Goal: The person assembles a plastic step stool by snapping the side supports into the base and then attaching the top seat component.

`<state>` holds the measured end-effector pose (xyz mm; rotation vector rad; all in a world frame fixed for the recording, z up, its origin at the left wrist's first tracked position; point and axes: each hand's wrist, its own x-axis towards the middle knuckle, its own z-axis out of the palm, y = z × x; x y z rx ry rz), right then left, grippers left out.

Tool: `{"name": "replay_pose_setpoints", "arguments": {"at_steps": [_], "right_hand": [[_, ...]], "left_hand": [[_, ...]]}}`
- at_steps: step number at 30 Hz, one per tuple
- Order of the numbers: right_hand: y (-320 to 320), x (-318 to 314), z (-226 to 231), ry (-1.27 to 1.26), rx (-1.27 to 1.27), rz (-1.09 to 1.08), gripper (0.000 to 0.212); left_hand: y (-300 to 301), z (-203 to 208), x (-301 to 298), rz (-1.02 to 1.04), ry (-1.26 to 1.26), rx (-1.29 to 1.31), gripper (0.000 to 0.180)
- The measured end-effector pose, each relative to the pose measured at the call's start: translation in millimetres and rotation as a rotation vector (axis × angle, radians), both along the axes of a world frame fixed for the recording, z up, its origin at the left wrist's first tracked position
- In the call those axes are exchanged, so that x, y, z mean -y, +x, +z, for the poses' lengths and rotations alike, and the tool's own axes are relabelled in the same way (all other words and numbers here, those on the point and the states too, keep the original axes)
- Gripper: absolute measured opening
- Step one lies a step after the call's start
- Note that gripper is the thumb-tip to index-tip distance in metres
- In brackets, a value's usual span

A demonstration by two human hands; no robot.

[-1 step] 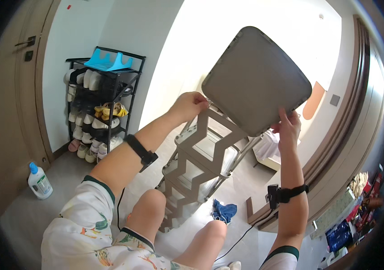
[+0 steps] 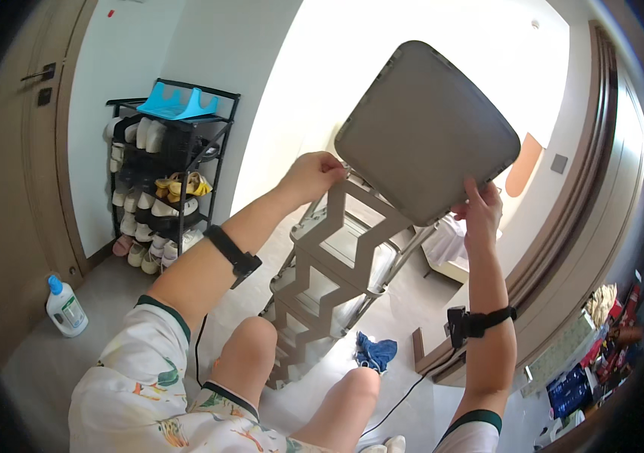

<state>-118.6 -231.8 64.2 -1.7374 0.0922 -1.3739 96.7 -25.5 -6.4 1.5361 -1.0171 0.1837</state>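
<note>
A grey-brown square panel (image 2: 427, 128) with rounded corners and a raised rim is tilted up at the top of a tiered rack (image 2: 371, 245) with zigzag sides. My right hand (image 2: 480, 215) grips the panel's lower right edge, fingers on its face. At the rack's top left corner, beside the panel's left corner, my left hand (image 2: 314, 177) is closed in a pinch. Its fingertips meet the frame there, though the exact part pinched is partly hidden. Lighter shelves show between the rack's zigzag sides.
A black shoe rack (image 2: 178, 166) holds several shoes, with a blue plastic piece (image 2: 178, 103) on top. A white bottle (image 2: 67, 308) with a blue cap stands by the door (image 2: 24, 174). Blue cloth (image 2: 376, 352) and a black cable (image 2: 405, 396) lie on the floor. Clutter (image 2: 574, 392) sits at right.
</note>
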Motion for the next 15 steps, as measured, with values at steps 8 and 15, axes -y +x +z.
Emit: {"name": "replay_pose_setpoints", "arguments": {"at_steps": [8, 15], "right_hand": [[-6.8, -13.9, 7.8, -0.064, 0.009, -0.111, 0.022], [-11.7, -30.2, 17.4, -0.173, -0.019, -0.185, 0.026]], "left_hand": [[-3.3, 12.8, -3.7, 0.218, -0.151, 0.177, 0.036], [-29.3, 50.3, -20.6, 0.258, -0.453, 0.351, 0.076]]}}
